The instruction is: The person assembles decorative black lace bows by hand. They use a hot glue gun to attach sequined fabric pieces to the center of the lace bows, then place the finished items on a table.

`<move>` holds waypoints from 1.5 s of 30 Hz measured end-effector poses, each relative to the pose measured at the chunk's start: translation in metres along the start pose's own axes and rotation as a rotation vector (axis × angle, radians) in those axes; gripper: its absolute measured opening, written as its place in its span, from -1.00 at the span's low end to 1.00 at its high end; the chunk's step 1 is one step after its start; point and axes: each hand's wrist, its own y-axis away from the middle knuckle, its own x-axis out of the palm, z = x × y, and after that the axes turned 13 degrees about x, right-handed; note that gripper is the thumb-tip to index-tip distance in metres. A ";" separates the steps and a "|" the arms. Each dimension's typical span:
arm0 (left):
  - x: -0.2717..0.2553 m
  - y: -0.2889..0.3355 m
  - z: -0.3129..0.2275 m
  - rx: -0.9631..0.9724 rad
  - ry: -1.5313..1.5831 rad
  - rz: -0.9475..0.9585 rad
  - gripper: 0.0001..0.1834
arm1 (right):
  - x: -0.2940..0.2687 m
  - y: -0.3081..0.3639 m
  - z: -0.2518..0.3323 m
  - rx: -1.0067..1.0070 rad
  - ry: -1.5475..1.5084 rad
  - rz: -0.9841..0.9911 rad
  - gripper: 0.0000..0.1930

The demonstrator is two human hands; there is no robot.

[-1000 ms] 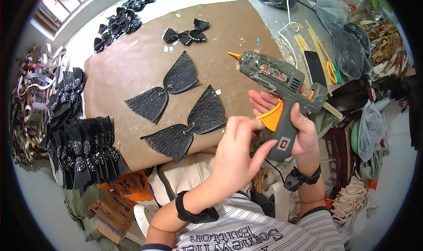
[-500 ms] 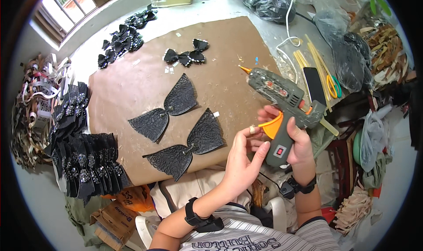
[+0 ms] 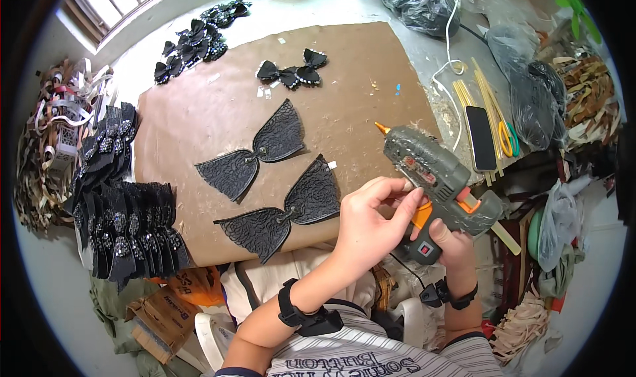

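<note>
My right hand (image 3: 454,243) is wrapped round the handle of a dark grey hot glue gun (image 3: 424,153). The gun's orange nozzle points to the far left, over the brown work mat. A glue stick (image 3: 506,238) pokes out of its back end. Close against the gun's side, by the orange trigger (image 3: 421,214), my left hand (image 3: 371,219) has thumb and fingers pinched together; what is between them, if anything, is hidden. Two black lace-patterned bow pieces (image 3: 278,135) (image 3: 311,191) lie left of my hands. Beyond them sit small black bows with beaded edges (image 3: 289,75).
The brown mat (image 3: 172,125) covers much of the table. Piles of black jewelled bows (image 3: 126,234) line its left side. At right are a phone (image 3: 480,138), thin sticks, scissors (image 3: 509,138) and plastic bags (image 3: 523,79). A white cable (image 3: 457,39) runs near the gun.
My left hand has moved up from below the trigger to the gun's side, and its fingers have come together. The gun sits slightly lower; the view has shifted a little.
</note>
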 end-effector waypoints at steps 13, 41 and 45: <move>-0.057 -0.005 -0.004 -0.081 -0.466 0.076 -0.70 | -0.004 0.021 0.018 -0.101 -0.061 -0.048 -0.30; -0.153 0.027 -0.072 0.056 -0.507 0.207 -0.76 | -0.025 -0.155 0.057 0.117 0.530 -0.238 -0.57; -0.195 0.035 -0.065 -0.011 -0.618 -0.026 -0.79 | -0.043 -0.117 0.069 -0.001 1.062 -0.443 -0.58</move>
